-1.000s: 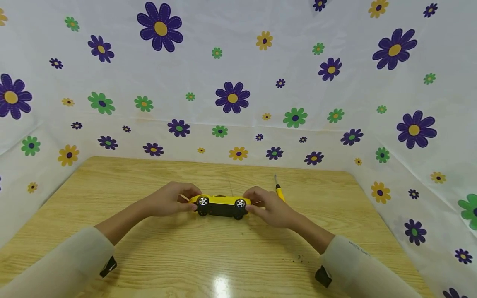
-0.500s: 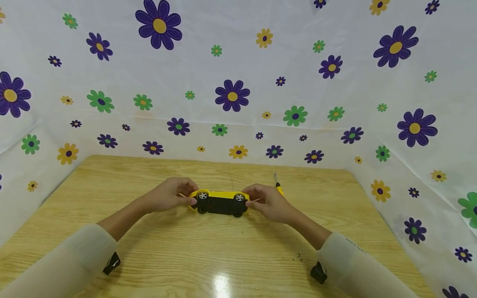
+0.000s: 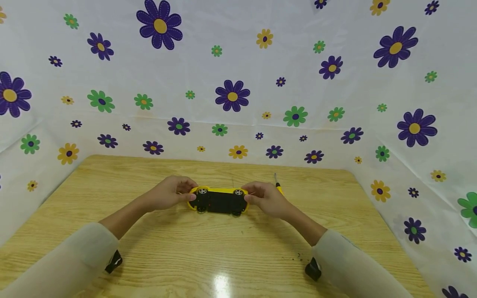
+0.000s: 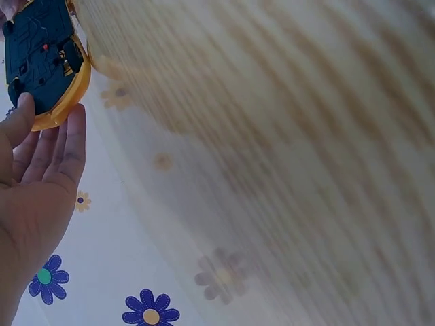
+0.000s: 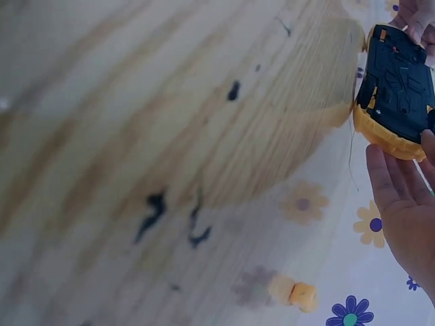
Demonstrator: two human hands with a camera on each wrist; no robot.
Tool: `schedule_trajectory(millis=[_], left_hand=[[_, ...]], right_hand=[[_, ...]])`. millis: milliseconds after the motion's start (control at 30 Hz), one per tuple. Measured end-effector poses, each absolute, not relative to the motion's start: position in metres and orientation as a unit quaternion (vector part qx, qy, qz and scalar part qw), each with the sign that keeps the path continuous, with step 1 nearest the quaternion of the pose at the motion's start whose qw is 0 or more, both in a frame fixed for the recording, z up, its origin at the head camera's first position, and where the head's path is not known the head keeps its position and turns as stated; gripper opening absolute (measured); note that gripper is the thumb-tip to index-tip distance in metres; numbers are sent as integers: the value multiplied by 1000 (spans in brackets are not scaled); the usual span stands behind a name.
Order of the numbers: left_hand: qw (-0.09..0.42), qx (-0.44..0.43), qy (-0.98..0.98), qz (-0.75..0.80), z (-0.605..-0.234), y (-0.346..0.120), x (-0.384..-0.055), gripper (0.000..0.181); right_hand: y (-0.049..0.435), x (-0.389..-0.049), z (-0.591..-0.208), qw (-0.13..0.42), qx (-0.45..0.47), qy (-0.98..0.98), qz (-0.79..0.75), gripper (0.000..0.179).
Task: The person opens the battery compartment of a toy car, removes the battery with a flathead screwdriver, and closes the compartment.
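Note:
A yellow toy car (image 3: 220,201) is tipped on its side, its black underside and wheels facing me. My left hand (image 3: 167,193) grips its left end, thumb on the underside and fingers behind. At the other end, my right hand (image 3: 269,200) pinches the car in the same way. The left wrist view shows the black base (image 4: 42,58) with moulded ridges and a small red spot. Yellow bumper (image 5: 391,139) shows between thumb and fingers in the right wrist view. The roof is hidden.
Behind my right hand lies a screwdriver (image 3: 278,188) with a yellow and black handle. Small dark crumbs (image 3: 299,256) are scattered on the wooden table (image 3: 208,256) near my right sleeve. A flower-patterned sheet (image 3: 238,62) walls the back and sides.
The toy car has rolled between my hands, so more of its black underside faces me and less yellow shows. Both hands have shifted slightly away from me, still gripping its ends.

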State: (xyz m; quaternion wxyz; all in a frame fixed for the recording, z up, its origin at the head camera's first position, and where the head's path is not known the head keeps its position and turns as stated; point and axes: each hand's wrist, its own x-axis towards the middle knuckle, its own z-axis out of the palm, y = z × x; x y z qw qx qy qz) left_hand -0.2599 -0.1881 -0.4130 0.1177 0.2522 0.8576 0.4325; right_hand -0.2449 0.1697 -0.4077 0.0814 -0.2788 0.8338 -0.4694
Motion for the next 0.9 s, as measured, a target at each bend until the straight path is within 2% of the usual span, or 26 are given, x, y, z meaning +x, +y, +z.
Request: schedule_trajectory(millis=[433,900], left_hand=[[103,200,883,413,-414,-186,-270,33],[91,184,886,416,-413,-188,-276,35]], right_hand=[[155,-266,-402,160,-171,811,-536,31],[146,-275,-400,173,-136,799,-560,30]])
